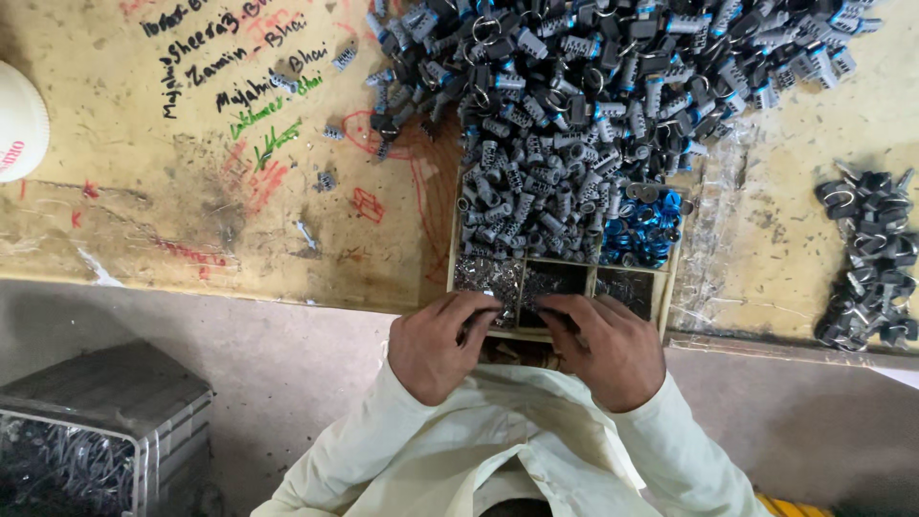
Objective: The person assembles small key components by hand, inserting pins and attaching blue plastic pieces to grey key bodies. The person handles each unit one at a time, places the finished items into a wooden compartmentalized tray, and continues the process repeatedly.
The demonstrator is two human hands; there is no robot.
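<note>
Scribbled yellow workbench (144, 191): grey parts heap (574, 115), divided tray (560, 278).

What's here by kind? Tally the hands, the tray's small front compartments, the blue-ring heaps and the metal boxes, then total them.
Hands: 2, left hand and right hand
Small front tray compartments: 3
Blue-ring heaps: 1
Metal boxes: 1
Total: 7

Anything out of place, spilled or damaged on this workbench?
Yes. A few grey parts lie scattered on the bench, apart from the big pile. The bench top is scribbled on and worn. Both hands work at the compartment tray.
</note>
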